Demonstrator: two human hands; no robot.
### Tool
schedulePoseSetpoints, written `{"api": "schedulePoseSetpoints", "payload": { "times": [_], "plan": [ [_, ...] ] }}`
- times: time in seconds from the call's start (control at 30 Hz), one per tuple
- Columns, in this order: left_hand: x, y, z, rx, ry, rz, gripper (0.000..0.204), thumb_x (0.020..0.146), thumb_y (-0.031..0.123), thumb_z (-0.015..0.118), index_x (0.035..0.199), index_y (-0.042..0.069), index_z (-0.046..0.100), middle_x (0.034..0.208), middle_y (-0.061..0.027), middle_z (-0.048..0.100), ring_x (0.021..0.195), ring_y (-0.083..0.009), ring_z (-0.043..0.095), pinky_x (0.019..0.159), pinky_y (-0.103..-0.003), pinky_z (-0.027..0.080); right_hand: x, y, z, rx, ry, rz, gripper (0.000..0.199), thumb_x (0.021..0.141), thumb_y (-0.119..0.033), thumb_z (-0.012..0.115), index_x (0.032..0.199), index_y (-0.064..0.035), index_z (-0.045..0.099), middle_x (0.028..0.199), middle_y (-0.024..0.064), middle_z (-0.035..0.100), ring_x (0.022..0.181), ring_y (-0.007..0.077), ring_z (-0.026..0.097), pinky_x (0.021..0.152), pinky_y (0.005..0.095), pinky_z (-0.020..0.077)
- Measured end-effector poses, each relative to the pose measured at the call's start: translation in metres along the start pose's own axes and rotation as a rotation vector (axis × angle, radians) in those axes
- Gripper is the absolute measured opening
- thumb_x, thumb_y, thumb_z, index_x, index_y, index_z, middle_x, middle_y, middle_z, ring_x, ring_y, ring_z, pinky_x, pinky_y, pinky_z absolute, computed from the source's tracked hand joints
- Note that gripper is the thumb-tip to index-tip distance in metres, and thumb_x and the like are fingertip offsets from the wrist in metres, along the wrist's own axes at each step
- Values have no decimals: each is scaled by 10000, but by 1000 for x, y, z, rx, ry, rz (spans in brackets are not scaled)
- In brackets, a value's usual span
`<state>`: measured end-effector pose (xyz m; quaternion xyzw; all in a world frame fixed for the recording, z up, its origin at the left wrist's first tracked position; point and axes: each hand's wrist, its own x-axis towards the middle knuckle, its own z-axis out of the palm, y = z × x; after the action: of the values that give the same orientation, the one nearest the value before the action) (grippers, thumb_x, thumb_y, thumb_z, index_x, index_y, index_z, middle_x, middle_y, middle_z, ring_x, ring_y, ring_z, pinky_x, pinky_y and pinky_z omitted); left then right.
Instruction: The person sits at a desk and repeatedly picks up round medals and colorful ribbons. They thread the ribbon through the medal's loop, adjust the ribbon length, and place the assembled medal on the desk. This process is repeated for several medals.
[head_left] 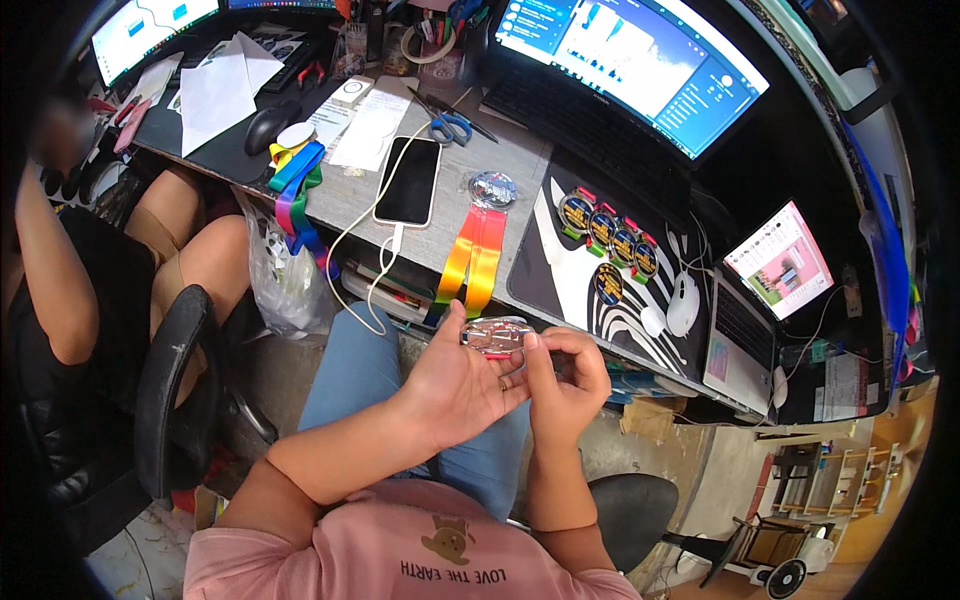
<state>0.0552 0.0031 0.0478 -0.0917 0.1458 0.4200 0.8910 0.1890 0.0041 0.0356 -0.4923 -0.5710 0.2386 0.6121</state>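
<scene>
My left hand [452,388] is turned palm up in front of the desk edge, with a shiny medal [492,338] resting on its fingers. The medal has a reddish rim and looks wrapped in clear plastic, though glare hides its face. Thumb and forefinger of my right hand [562,388] pinch its right edge. Just beyond, another wrapped medal [492,190] lies on the desk, its red-and-yellow ribbon [472,262] hanging over the edge. Several dark round medals [603,228] sit in a row on a black-and-white desk mat [545,255], with a single dark medal [607,284] nearer me.
A charging phone [410,182], blue scissors [450,128] and rainbow ribbons [295,190] lie to the left. Rightward are a white mouse [683,303] and a laptop [740,340]. A monitor [640,60] stands behind. Another person [110,270] sits at far left by a black chair [175,390].
</scene>
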Motion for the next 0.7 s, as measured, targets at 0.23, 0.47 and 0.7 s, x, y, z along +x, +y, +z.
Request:
{"api": "schedulePoseSetpoints", "payload": {
  "times": [0.23,0.47,0.7],
  "plan": [
    [2,-1,0,-5,22,28,688,1001,608,151,1177,45,505,1123,-107,601,1051,-221,578,997,-379,445,3,4,2,13,-14,74,109,771,32,744,803,17,641,798,90,663,724,136,598,667,257,476],
    [4,0,-3,-11,46,49,707,993,626,165,1212,48,509,1118,-95,599,1035,-202,585,983,-365,459,3,8,5,105,-25,257,93,798,33,731,815,24,640,794,57,653,729,94,570,666,235,469],
    [7,-2,-1,32,104,88,724,984,643,167,1235,54,506,1099,-85,596,1019,-195,585,992,-356,458,8,11,5,59,-78,182,139,820,3,706,956,7,678,946,83,636,836,132,579,714,256,480]
  ]
}}
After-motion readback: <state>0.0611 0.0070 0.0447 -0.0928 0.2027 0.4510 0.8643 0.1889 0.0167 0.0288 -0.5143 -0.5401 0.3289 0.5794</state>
